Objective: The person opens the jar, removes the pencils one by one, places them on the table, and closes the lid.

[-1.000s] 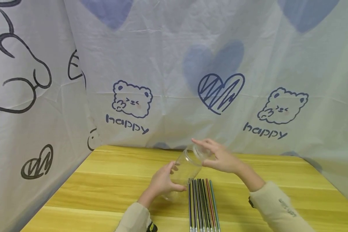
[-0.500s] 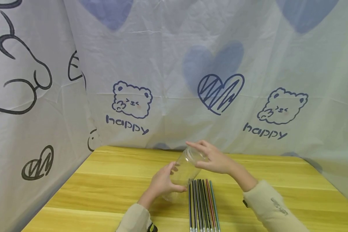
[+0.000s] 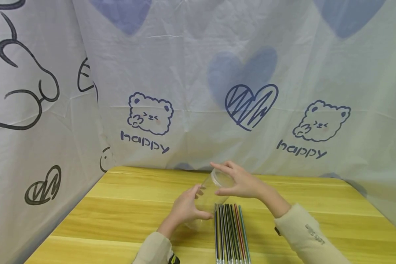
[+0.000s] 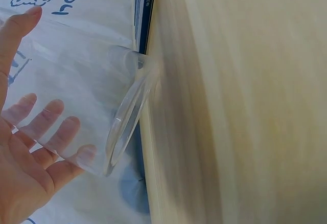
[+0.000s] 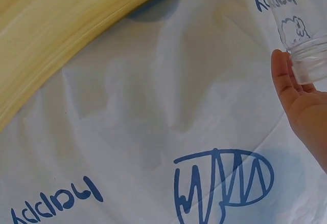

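A clear plastic jar (image 3: pixel 208 194) is tilted above the table, its mouth end up and to the right. My left hand (image 3: pixel 186 207) grips its side, thumb on the near side and the other fingers behind, seen through the plastic in the left wrist view. That view also shows the jar's round base (image 4: pixel 125 124). My right hand (image 3: pixel 245 182) holds a see-through lid (image 3: pixel 223 178) at the mouth, fingers over the far edge and thumb at the near one. In the right wrist view, the clear band (image 5: pixel 310 63) at the mouth lies against the fingers.
Several dark pencils, one red and one blue-green pencil (image 3: pixel 245 234) lie side by side on the yellow wood-grain table (image 3: pixel 118 209), just below the jar. A printed white cloth (image 3: pixel 191 73) hangs behind the table, with another at the left.
My right hand has moved left and slightly down, bringing the lid from beside the jar's mouth onto it. The left hand and jar stay almost still.
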### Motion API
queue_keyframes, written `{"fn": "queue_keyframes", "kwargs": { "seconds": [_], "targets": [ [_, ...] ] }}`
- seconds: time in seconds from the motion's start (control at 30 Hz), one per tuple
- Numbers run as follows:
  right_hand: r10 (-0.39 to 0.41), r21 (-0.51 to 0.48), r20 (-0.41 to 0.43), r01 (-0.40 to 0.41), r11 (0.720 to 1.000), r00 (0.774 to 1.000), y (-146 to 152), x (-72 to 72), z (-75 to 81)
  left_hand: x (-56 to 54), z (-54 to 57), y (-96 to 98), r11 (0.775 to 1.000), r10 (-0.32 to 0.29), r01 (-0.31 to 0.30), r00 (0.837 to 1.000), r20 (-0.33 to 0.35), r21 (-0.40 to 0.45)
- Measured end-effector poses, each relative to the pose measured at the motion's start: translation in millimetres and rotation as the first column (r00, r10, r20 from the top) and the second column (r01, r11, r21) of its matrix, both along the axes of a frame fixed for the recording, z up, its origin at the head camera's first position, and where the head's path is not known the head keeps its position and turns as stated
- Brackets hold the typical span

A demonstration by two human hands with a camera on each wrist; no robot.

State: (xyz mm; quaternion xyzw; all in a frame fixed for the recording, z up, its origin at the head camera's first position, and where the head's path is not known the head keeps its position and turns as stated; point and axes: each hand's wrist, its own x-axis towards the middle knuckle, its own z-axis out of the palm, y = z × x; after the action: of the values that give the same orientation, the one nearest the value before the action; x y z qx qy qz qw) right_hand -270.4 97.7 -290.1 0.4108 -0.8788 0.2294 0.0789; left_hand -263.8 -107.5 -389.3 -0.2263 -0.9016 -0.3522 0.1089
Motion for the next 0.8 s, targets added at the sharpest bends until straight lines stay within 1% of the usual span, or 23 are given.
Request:
{"fn": "queue_keyframes", "kwargs": {
  "seconds": [0.2, 0.5, 0.7, 0.8],
  "targets": [
    [-0.02, 0.006, -0.039, 0.021, 1.0, 0.999, -1.8, -0.5, -3.6, -1.2, -1.8, -0.1, 1.0, -0.001, 0.001, 1.0, -0.008, -0.002],
    [-0.087, -0.017, -0.046, 0.087, 0.996, 0.995, -6.0, -0.6, -10.0, -0.8, -1.6, -0.2, 1.0, 0.009, -0.01, 1.0, -0.008, -0.018],
    [-0.151, 0.0, -0.113, 0.152, 0.988, 0.982, -9.8, 0.5, -13.0, -1.5, -0.8, -0.1, 1.0, 0.006, -0.006, 1.0, -0.018, -0.019],
    [-0.167, -0.002, -0.123, 0.168, 0.986, 0.978, -10.5, 0.8, -13.8, -2.1, -1.4, 0.0, 1.0, 0.003, -0.003, 1.0, -0.02, -0.019]
  ]
}}
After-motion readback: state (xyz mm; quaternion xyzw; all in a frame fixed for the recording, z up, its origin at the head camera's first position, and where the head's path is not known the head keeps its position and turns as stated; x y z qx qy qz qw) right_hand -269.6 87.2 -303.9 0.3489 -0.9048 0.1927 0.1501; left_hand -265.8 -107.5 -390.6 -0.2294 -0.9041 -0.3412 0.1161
